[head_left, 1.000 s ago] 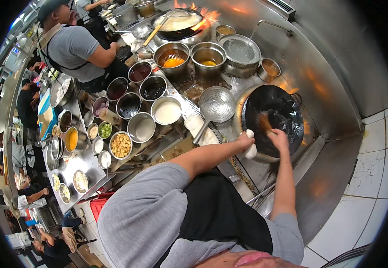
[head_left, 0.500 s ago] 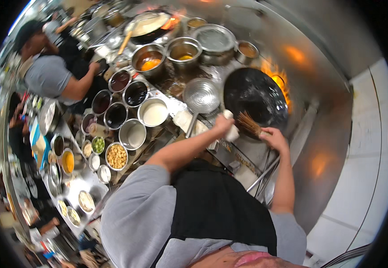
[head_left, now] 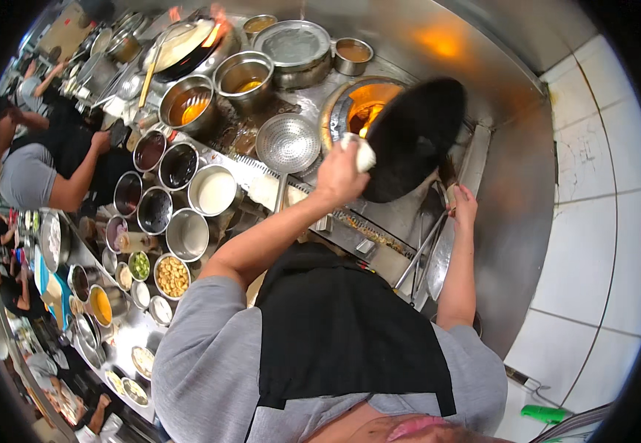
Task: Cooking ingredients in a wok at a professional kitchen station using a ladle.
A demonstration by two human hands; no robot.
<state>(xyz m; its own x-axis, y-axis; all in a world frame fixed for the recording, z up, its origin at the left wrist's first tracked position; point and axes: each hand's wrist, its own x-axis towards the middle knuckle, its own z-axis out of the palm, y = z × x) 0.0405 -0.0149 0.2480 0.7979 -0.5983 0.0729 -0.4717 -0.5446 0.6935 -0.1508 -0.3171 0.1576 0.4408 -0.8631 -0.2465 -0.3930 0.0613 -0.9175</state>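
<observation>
My left hand (head_left: 341,176) is closed on a white cloth (head_left: 359,151) at the near-left rim of a black wok (head_left: 420,140). The wok stands tilted up off its burner (head_left: 364,103), where orange flame shows. My right hand (head_left: 462,204) grips the handle of a bamboo wok brush (head_left: 447,173), upright beside the wok's lower right edge. The brush's bristle end is dark and partly hidden against the wok. A round perforated strainer (head_left: 288,142) rests left of the burner, its handle toward me.
Steel pots of liquid (head_left: 243,80) line the back, beside a lidded pot (head_left: 293,44). Sauce containers (head_left: 212,189) and a tub of beige pieces (head_left: 172,275) stand at left. Metal utensils (head_left: 440,262) lie near my right forearm. A co-worker (head_left: 40,162) stands far left.
The wok has come up off the burner and tilted, uncovering the flame. My left hand with the cloth now meets its rim. The brush has turned more upright, near the wok's right edge.
</observation>
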